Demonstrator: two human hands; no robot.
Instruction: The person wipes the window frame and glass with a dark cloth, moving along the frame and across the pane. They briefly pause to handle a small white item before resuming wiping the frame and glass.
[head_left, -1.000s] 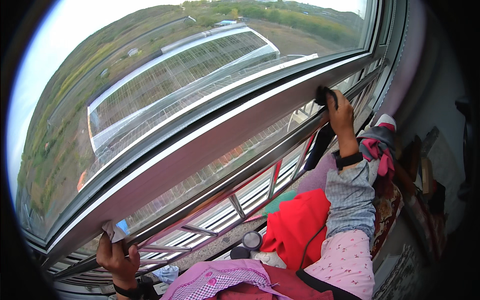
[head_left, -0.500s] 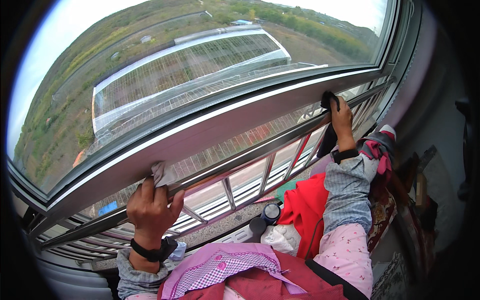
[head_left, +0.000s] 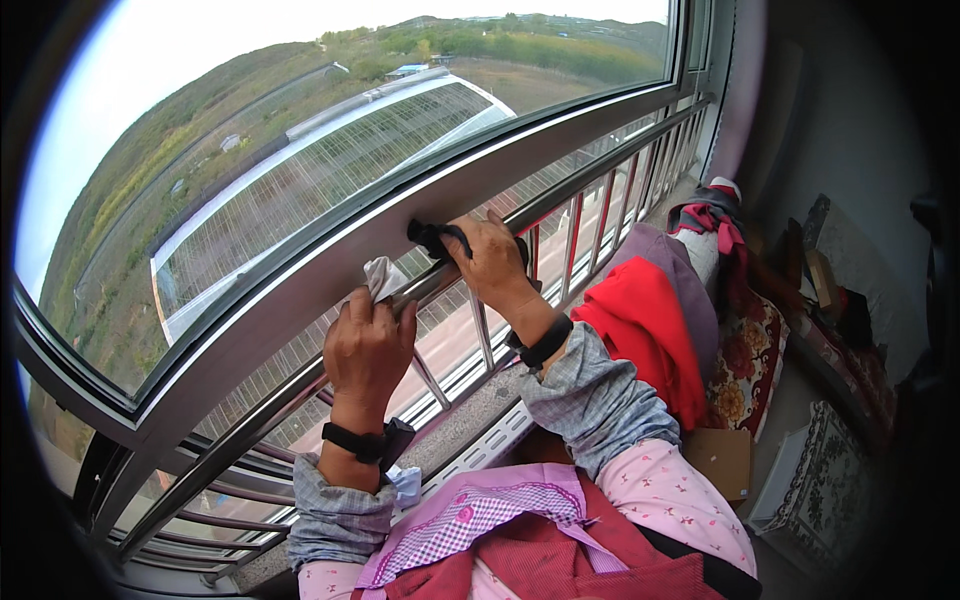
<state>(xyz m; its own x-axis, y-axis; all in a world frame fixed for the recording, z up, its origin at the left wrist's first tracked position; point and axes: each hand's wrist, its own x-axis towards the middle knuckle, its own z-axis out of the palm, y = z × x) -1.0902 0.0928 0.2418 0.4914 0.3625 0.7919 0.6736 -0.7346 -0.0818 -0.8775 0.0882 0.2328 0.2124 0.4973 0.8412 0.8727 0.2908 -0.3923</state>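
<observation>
My left hand (head_left: 366,345) is closed on a small light-grey cloth (head_left: 383,278), whose crumpled end sticks up above the fingers against the window's lower frame (head_left: 335,275). Just to its right, my right hand (head_left: 492,265) grips a black cloth (head_left: 430,238) that hangs out on both sides of the fingers. Both hands rest at the metal guard rail (head_left: 590,170), which runs slantwise along the inside of the window. The fingertips of the right hand are partly hidden by the black cloth. A black band (head_left: 355,443) is on my left wrist.
Below the rail stand upright metal bars (head_left: 605,215) over a speckled stone sill (head_left: 465,430). A red cloth (head_left: 645,330) and a purple cloth (head_left: 680,275) lie to the right. Farther right are a cardboard box (head_left: 722,462) and a floral-patterned cloth (head_left: 748,355).
My right hand has come left along the rail with the black cloth, close to my left hand. The left hand still holds the grey cloth. The view has shifted too.
</observation>
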